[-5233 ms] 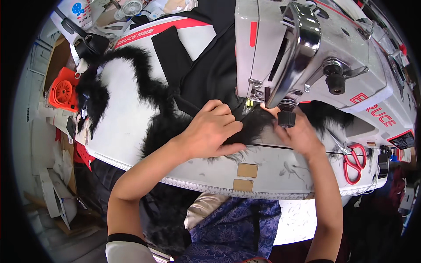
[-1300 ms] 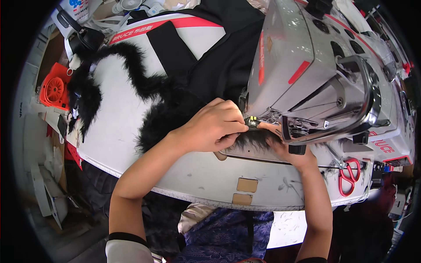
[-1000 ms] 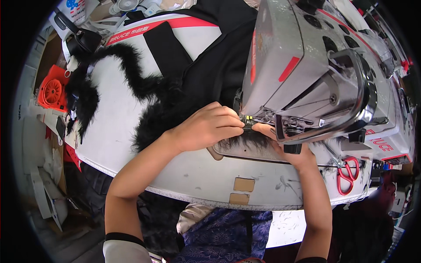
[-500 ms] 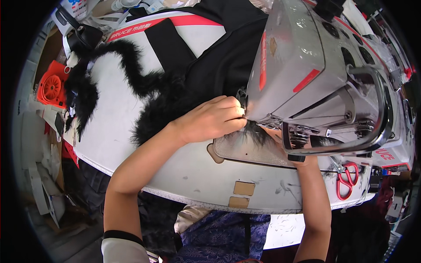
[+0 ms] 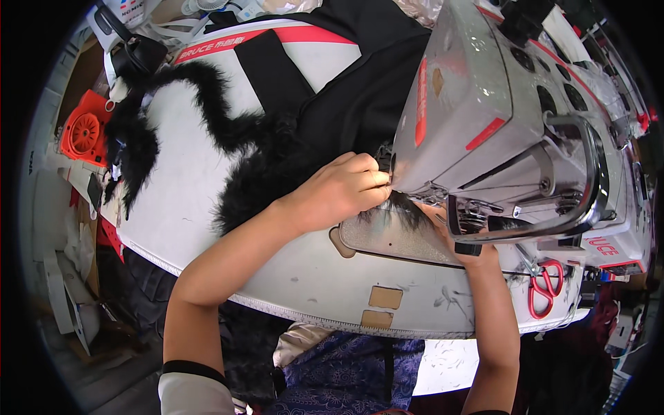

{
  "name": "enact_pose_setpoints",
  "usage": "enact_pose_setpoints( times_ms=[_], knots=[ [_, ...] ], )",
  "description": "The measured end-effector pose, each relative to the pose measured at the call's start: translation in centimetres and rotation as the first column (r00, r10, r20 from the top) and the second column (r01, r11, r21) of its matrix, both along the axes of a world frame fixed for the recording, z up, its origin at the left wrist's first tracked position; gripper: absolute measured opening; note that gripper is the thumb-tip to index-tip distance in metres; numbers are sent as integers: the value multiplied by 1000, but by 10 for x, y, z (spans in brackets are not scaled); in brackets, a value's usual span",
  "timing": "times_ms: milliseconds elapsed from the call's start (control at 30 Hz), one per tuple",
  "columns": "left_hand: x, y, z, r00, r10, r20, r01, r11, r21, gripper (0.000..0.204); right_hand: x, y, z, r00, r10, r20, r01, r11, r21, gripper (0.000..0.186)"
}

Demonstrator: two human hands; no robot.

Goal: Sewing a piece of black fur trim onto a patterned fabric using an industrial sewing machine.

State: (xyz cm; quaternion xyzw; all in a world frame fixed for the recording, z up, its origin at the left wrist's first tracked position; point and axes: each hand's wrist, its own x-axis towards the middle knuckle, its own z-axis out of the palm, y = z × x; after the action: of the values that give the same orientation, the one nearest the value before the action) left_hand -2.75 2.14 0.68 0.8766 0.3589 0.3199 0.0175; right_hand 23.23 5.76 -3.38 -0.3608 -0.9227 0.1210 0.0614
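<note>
Landmark is the white sewing machine (image 5: 456, 83). The black fur strip (image 5: 234, 131) is lying left of it, winding rather than running straight: overall long axis is going left to right, one end bunching well left of the machine, the other side leading under the left hand toward the needle area. A fur tuft (image 5: 409, 213) is showing between the hands at the machine's base, hairs pointing toward the wearer.

Black fabric (image 5: 353, 90) is spreading left of the machine, long axis running from the table's far side down toward the needle area. A flat black band (image 5: 273, 69) is lying left of that, long axis slanting, free end pointing far-left, away from the machine.

Left hand (image 5: 344, 194) is sitting just left of the machine's base, touching the work. Fingers are staying bent, tips together at the edge; can't tell if they're gripping or just pressing.

Right hand (image 5: 440, 220) is sitting under the machine, beside the tuft, partly hiding behind the metal guard (image 5: 596, 176). Finger state: can't tell.

Red-handled scissors (image 5: 546, 290) are lying near-right of the machine, blades pointing back toward it.
</note>
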Motion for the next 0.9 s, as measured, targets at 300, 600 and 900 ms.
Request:
enact_pose_setpoints(
  times_ms=[300,600,900],
  knots=[
    [-1,3,-1,994,-46,103,43,999,25,24,0,-2,-3,996,19,-82,-11,995,102,37],
    [13,3,-5,974,133,186,-120,990,-79,18,-20,-7,4,947,-200,-253,172,977,-128,31],
    [12,2,-4,991,112,76,-113,994,7,22,-25,-6,7,971,-49,-233,97,975,200,25]
  ],
)
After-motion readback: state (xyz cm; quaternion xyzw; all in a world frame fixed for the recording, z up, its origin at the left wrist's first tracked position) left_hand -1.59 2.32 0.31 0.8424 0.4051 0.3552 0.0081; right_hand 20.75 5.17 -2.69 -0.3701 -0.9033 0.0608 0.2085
